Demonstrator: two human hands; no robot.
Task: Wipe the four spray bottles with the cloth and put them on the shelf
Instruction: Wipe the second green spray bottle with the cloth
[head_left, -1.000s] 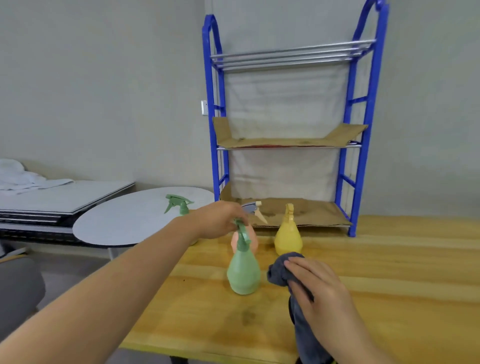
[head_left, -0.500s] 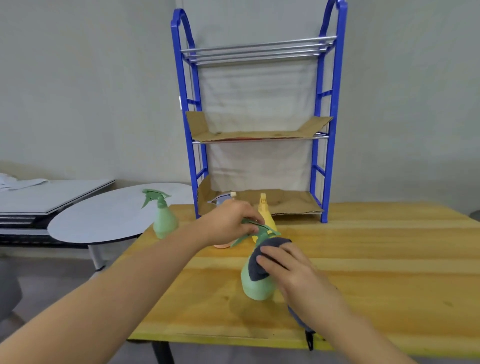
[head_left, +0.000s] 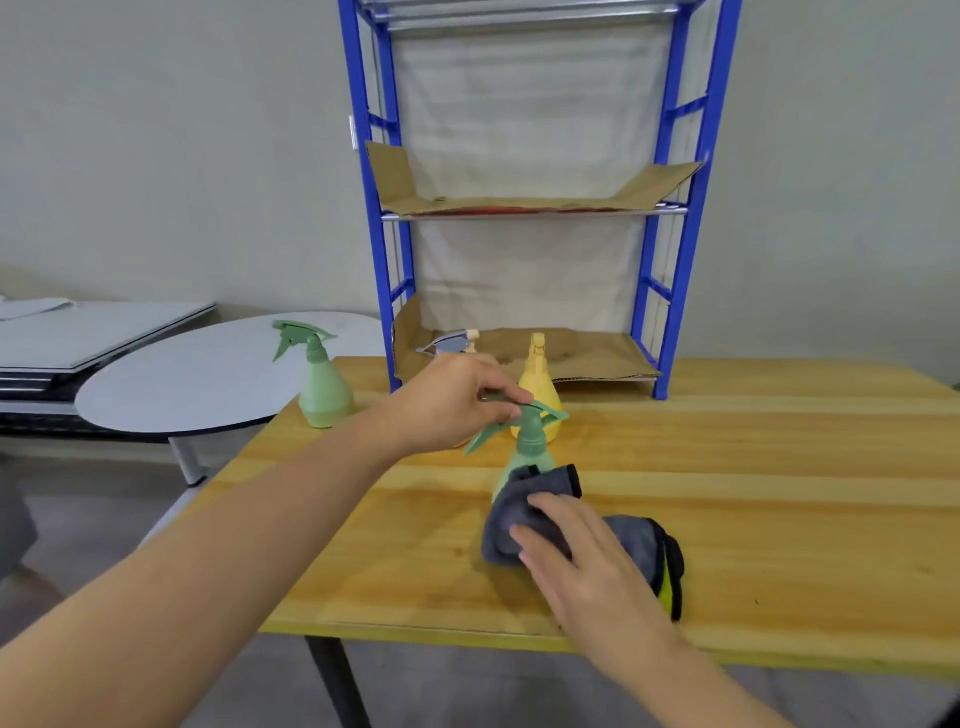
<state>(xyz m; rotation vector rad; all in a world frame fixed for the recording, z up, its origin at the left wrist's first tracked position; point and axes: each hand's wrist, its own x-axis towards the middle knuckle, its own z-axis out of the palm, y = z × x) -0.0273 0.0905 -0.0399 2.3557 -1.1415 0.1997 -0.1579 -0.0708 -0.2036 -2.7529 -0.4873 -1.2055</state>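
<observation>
Bare utility or storage room: plain grey wall (head_left: 156, 156), wooden desk (head_left: 727, 493), blue metal shelf (head_left: 675, 260) at 12 o'clock, stacked boards (head_left: 93, 338) at 9 o'clock.

Grey cloth (head_left: 524, 512); green bottle (head_left: 531, 441); yellow bottle (head_left: 537, 379); blue shelf (head_left: 698, 208).

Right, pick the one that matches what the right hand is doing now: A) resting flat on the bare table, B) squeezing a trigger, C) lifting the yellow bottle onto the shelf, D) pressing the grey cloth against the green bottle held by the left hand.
D: the right hand presses the grey cloth against the body of the green bottle, while the left hand grips that bottle's spray head.
</observation>
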